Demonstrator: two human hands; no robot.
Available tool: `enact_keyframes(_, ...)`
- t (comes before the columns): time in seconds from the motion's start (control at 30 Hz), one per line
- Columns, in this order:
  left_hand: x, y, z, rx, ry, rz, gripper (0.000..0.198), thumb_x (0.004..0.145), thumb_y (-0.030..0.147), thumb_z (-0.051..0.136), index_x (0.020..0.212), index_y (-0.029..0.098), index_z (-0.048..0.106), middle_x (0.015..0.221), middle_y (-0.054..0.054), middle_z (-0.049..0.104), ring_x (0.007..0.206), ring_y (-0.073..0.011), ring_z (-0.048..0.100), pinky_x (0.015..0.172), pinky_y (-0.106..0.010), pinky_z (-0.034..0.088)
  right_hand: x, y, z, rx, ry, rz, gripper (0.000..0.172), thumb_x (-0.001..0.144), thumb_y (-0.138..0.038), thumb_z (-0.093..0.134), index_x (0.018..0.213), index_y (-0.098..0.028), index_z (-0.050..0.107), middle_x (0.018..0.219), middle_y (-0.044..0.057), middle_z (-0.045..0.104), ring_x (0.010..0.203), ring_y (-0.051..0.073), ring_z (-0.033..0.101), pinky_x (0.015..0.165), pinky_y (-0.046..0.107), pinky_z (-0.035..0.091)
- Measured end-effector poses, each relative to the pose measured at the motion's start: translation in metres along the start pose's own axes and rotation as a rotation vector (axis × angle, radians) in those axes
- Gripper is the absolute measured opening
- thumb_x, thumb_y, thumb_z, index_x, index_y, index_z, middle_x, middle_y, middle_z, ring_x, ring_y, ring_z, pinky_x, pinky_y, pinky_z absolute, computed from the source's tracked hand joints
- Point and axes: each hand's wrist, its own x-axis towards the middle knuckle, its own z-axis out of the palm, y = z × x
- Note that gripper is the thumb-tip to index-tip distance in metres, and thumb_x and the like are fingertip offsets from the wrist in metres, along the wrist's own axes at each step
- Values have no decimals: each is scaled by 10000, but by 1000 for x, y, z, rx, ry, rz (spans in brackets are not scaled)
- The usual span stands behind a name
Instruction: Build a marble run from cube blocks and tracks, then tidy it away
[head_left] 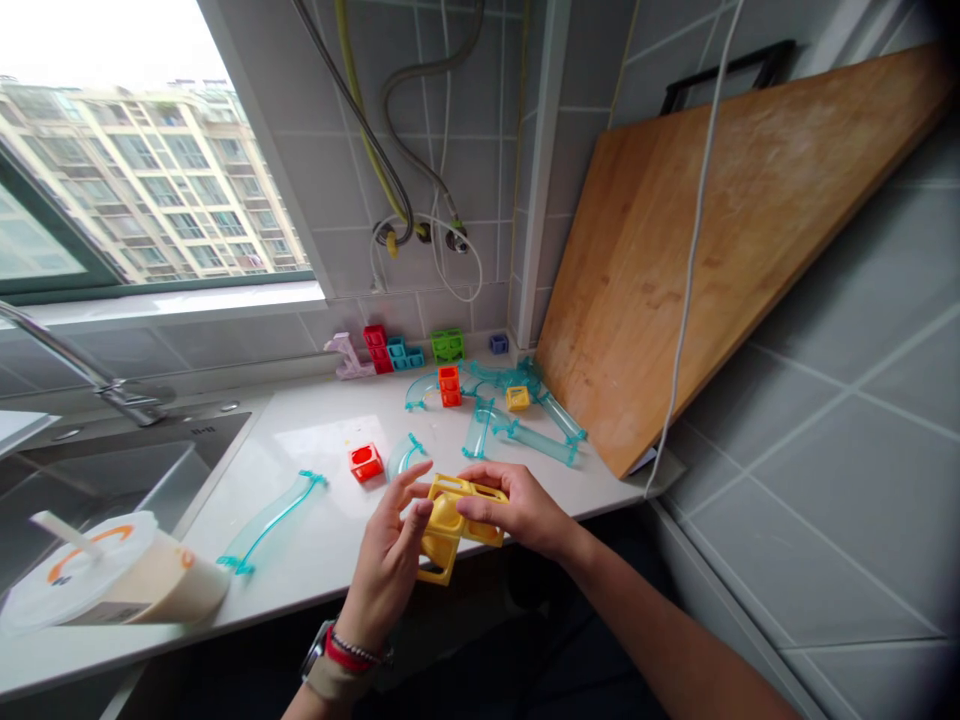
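Both hands hold a yellow piece made of joined hollow cube blocks above the counter's front edge. My left hand grips its left side, thumb against the face. On its right side, my right hand has the thumb across the front and the fingers behind the top. Just beyond the hands lie a curved clear teal track piece and a red cube block. An orange block and a single yellow cube stand farther back among clear teal track pieces.
Along the back wall stand a pale purple piece, red blocks, blue blocks, green blocks and a purple cube. A drink cup is at left by the sink. A wooden board leans at right.
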Motion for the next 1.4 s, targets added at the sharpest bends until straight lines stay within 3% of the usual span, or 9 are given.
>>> enact_keyframes(0.13,7,-16,3,-97,44,-15,758,916,570,658,1519,258,319,1097,-64,663,688,-146,653,579,-247,540,-1,16,6,205,136,47,464,768,-473,840,1079,-149,723,988,64,762,881,218,718,797,315,561)
enact_keyframes(0.27,7,-20,-1,-102,-18,0,804,854,397,783,1494,315,303,1230,-74,609,727,-123,665,644,-266,570,-4,25,-2,373,264,98,482,811,-510,788,1122,-154,697,955,71,752,800,203,720,661,298,600)
enact_keyframes(0.37,2,-13,-3,-64,36,171,687,870,278,767,1424,328,363,1312,-86,561,825,-125,652,740,-284,576,-8,26,-9,436,264,142,457,833,-515,770,1109,-158,698,981,78,741,806,192,729,638,272,608)
enact_keyframes(0.47,-2,-8,-2,-2,80,385,497,936,209,657,1354,321,414,1270,-78,550,798,-117,583,691,-257,540,-11,28,-3,485,181,210,438,866,-530,734,1072,-145,705,940,78,730,767,180,730,604,255,604)
enact_keyframes(0.67,9,-11,0,211,-3,746,404,928,137,594,1291,273,482,1284,-121,546,890,-190,591,758,-361,532,-9,36,25,610,103,266,467,897,-582,667,1129,-177,642,1007,83,725,796,209,750,565,288,625)
enact_keyframes(0.87,22,-13,-4,136,162,716,281,979,281,578,1257,262,542,1286,-125,590,953,-237,667,788,-404,552,-10,51,40,612,72,279,478,883,-609,671,1120,-203,580,1004,73,722,815,223,766,535,269,612)
enact_keyframes(0.97,24,-19,-18,301,141,707,231,992,352,557,1176,230,626,1154,-126,657,912,-252,683,731,-377,554,-10,53,41,565,78,276,496,865,-612,698,1119,-212,550,999,71,729,813,234,771,520,267,605)
enact_keyframes(1.13,33,-26,-37,572,13,696,123,956,304,633,989,212,709,913,-88,726,813,-225,689,712,-335,557,-10,52,36,540,119,310,518,868,-616,693,1147,-236,480,998,62,734,813,247,779,523,280,604)
enact_keyframes(1.4,40,-44,-29,251,1,408,325,782,290,860,1064,228,710,1098,-102,765,1029,-276,720,908,-441,622,-5,59,29,433,170,287,570,816,-638,726,1129,-254,444,1075,58,705,828,247,766,541,298,588)
